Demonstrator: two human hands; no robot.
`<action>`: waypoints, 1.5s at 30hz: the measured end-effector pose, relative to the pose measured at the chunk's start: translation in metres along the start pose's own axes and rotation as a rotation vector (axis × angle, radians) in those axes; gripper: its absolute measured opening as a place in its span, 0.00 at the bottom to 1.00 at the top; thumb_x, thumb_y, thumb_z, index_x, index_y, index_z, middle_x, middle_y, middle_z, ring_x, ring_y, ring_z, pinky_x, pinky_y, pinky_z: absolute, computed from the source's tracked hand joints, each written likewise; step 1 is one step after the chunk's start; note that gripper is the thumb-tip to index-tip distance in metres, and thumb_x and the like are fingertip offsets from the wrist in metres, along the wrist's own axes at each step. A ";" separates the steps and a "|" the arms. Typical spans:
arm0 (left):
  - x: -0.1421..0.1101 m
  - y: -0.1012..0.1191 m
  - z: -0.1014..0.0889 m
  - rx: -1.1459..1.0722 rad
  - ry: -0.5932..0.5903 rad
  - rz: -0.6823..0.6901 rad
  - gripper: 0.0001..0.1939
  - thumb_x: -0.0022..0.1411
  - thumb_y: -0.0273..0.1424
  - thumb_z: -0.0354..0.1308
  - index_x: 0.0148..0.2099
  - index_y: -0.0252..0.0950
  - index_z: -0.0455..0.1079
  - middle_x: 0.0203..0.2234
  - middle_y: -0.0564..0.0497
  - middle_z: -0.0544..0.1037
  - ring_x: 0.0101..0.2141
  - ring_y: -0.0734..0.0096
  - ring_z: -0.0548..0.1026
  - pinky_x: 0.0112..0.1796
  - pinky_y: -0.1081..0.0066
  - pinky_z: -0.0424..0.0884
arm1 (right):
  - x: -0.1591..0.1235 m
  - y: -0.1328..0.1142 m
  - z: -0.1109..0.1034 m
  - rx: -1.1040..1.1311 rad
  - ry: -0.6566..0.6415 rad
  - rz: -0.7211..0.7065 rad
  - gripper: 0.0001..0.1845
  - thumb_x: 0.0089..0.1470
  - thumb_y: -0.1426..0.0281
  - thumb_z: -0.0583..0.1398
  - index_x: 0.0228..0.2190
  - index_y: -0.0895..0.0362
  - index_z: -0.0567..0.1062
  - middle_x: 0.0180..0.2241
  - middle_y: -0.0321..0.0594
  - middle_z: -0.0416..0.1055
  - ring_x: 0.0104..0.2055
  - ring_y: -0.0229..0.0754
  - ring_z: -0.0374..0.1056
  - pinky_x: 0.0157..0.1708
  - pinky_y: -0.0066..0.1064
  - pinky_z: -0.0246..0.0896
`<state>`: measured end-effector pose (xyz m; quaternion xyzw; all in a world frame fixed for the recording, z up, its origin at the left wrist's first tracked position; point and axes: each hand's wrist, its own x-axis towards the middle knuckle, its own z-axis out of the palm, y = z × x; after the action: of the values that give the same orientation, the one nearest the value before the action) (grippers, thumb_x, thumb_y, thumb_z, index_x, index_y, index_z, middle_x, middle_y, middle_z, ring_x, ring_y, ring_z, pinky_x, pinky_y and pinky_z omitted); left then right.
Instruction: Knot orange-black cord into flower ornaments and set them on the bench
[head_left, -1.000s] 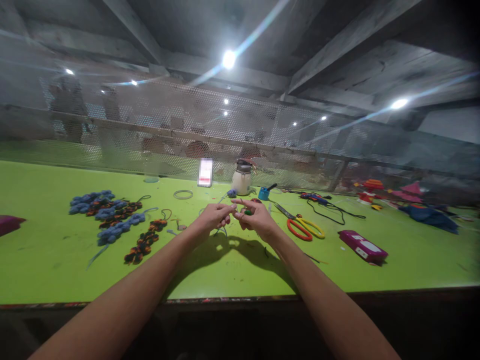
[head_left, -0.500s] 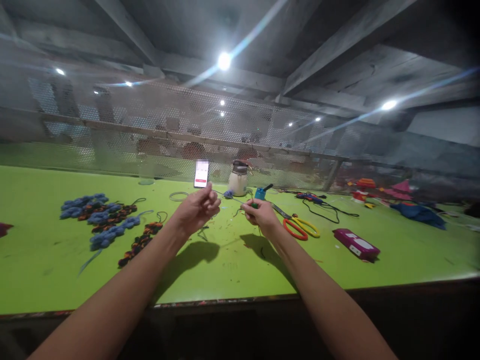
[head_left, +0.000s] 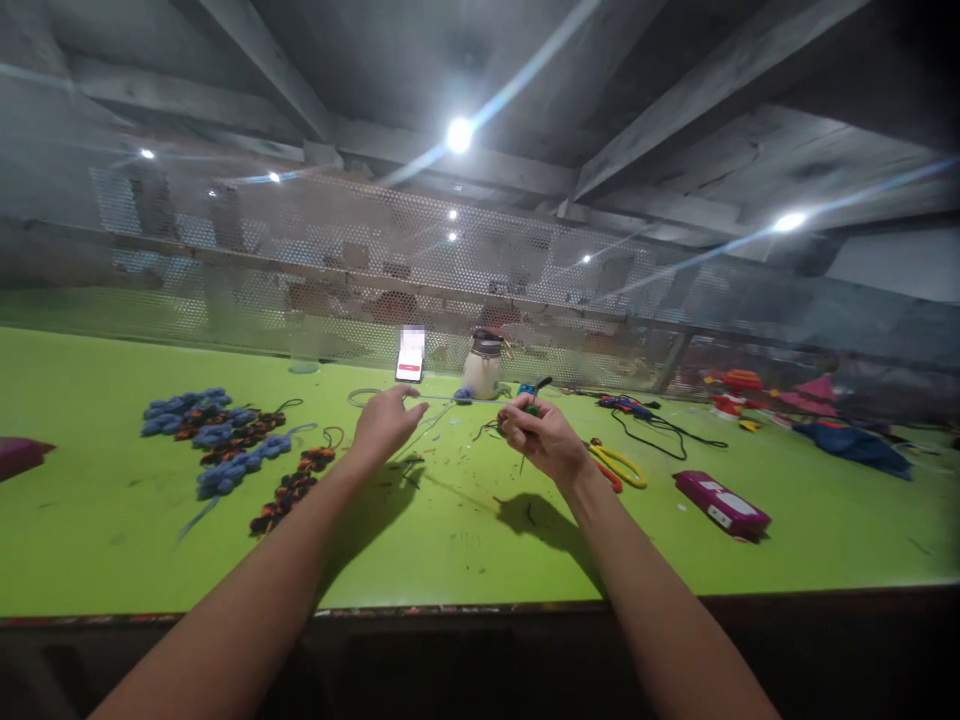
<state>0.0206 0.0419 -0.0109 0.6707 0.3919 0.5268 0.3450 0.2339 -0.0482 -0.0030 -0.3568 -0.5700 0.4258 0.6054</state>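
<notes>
My left hand (head_left: pixel 386 425) is above the table, fingers curled forward, with a pale blue yarn strand running from it. The strand leads to a small blue crocheted piece (head_left: pixel 463 395) between the hands and on toward my right hand (head_left: pixel 540 435). My right hand is closed around a slim crochet hook with a green handle (head_left: pixel 532 410), its thin shaft pointing down. To the left lie blue crocheted strips (head_left: pixel 236 465) and black-and-orange crocheted strips (head_left: pixel 289 490). Beside my right wrist are scissors with yellow and red handles (head_left: pixel 622 467), partly covered.
A phone (head_left: pixel 409 355) stands upright at the back beside a lidded jar (head_left: pixel 484 368). A purple packet (head_left: pixel 721 503) lies at right, with a dark corded tool (head_left: pixel 630 407) behind it. Blue cloth (head_left: pixel 855 445) is farther right. Scraps dot the green table (head_left: pixel 450 560).
My right hand has moved right and turned, covering more of the scissors. The left hand has turned palm down and lowered slightly. The view has shifted a little.
</notes>
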 end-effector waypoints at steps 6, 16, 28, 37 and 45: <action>-0.011 0.017 0.001 -0.266 -0.298 -0.016 0.17 0.54 0.36 0.52 0.16 0.35 0.63 0.11 0.57 0.53 0.15 0.79 0.50 0.18 0.74 0.48 | 0.011 0.010 -0.012 -0.031 0.161 -0.008 0.17 0.40 0.61 0.65 0.24 0.57 0.64 0.13 0.26 0.58 0.12 0.25 0.41 0.12 0.22 0.34; -0.012 0.020 -0.002 -0.349 -0.315 -0.072 0.29 0.51 0.27 0.55 0.57 0.35 0.58 0.12 0.63 0.52 0.14 0.81 0.48 0.18 0.77 0.43 | -0.009 -0.002 0.009 -0.308 -0.353 0.136 0.13 0.42 0.64 0.64 0.24 0.62 0.72 0.13 0.30 0.61 0.15 0.29 0.55 0.16 0.23 0.45; -0.024 0.025 0.008 -0.491 -0.600 -0.058 0.18 0.55 0.35 0.54 0.16 0.34 0.60 0.12 0.57 0.54 0.15 0.81 0.50 0.18 0.75 0.46 | 0.006 0.005 -0.009 -0.099 0.075 0.001 0.14 0.42 0.62 0.64 0.25 0.58 0.67 0.13 0.28 0.60 0.12 0.25 0.43 0.13 0.22 0.34; -0.027 0.024 0.012 -0.658 -0.485 -0.142 0.35 0.50 0.25 0.61 0.59 0.42 0.54 0.23 0.55 0.69 0.20 0.82 0.64 0.21 0.79 0.57 | -0.003 0.012 0.014 -0.280 -0.160 0.110 0.13 0.42 0.63 0.64 0.24 0.61 0.72 0.11 0.31 0.62 0.12 0.26 0.47 0.13 0.22 0.36; -0.030 0.020 0.018 -0.526 -0.525 -0.155 0.47 0.49 0.26 0.63 0.64 0.40 0.40 0.31 0.44 0.76 0.32 0.65 0.73 0.30 0.69 0.63 | -0.001 0.012 0.010 -0.218 -0.164 0.097 0.13 0.41 0.63 0.65 0.24 0.60 0.71 0.12 0.30 0.62 0.12 0.27 0.49 0.13 0.22 0.35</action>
<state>0.0373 0.0052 -0.0100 0.6396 0.1910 0.3917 0.6332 0.2224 -0.0453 -0.0137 -0.4114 -0.6425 0.4178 0.4933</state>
